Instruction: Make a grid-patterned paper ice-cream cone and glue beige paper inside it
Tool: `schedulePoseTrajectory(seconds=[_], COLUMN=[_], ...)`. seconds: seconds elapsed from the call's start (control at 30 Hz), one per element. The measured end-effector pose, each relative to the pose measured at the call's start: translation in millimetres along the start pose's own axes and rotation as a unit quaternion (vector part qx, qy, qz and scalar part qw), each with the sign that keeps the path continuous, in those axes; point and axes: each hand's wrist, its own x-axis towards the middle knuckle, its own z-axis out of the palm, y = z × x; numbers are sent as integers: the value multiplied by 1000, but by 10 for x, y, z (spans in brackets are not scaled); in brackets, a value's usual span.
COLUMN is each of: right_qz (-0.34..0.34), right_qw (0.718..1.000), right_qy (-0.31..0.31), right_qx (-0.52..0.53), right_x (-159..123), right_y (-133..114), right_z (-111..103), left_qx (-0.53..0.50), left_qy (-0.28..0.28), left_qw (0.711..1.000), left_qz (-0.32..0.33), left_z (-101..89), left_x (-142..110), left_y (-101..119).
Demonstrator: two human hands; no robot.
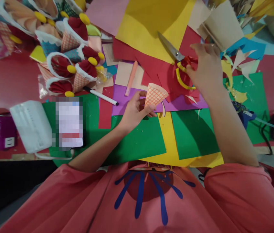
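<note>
My left hand (137, 110) pinches a small cream felt cone piece (155, 95) with an orange criss-cross pattern, its wide end up. A thin dark-edged strip (163, 109) hangs just beside it. My right hand (205, 66) is over the handles of a pair of scissors (178, 55), which have red and yellow grips. Its fingers are apart and curved, and the thumb overlaps the handle; whether it touches cannot be made out. The blades point to the upper left across a yellow sheet (149, 26). Red felt (146, 53) and a purple sheet (124, 103) lie beneath.
At upper left are several finished felt cones (85, 72) with yellow dots. A white marker (104, 97), an orange pen (131, 78), a phone (69, 123) and a white power bank (31, 126) lie around. Green sheets (137, 139) cover the front; felt scraps (246, 64) are at right.
</note>
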Motion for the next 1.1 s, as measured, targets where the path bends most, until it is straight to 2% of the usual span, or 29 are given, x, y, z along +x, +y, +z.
schedulePoseTrajectory(seconds=[0.07,0.1,0.17,0.2,0.3,0.4,0.5,0.63,0.7,0.77,0.87,0.93,1.1], right_qz=[-40,-67,-90,-103,-116,-118,-91,-9,9,13,17,26,62], right_qw=[996,985,941,922,887,863,830,772,749,745,771,779,767], right_qy=[39,24,-55,-80,-84,-95,-118,-115,-129,-151,-143,-134,-149], right_qx=[68,156,321,364,439,482,538,625,649,649,620,612,621], right_x=[-190,-309,-550,-654,-828,-828,-796,-818,-839,-857,-872,-876,-873], right_y=[-92,-149,-255,-293,-317,-252,-214,-273,-314,-341,-354,-358,-383], right_z=[-35,-37,0,36,170,270,330,407,444,473,496,497,468], left_qx=[15,21,25,21,-2,-36,-70,-53,-22,2,19,29,22], left_qy=[16,22,26,24,-6,-72,-106,-44,-12,2,3,2,5], left_qw=[1000,1000,999,999,1000,997,990,997,1000,1000,1000,999,999], left_qz=[3,4,7,8,5,-22,-54,-26,-4,4,-8,-24,-46], left_z=[-4,-6,-5,-4,4,6,-3,-17,-18,-11,9,20,30], left_x=[3,5,4,1,-11,-19,-11,10,13,9,-4,-8,-7], left_y=[-17,-29,-55,-66,-73,-54,-60,-115,-130,-126,-98,-78,-55])
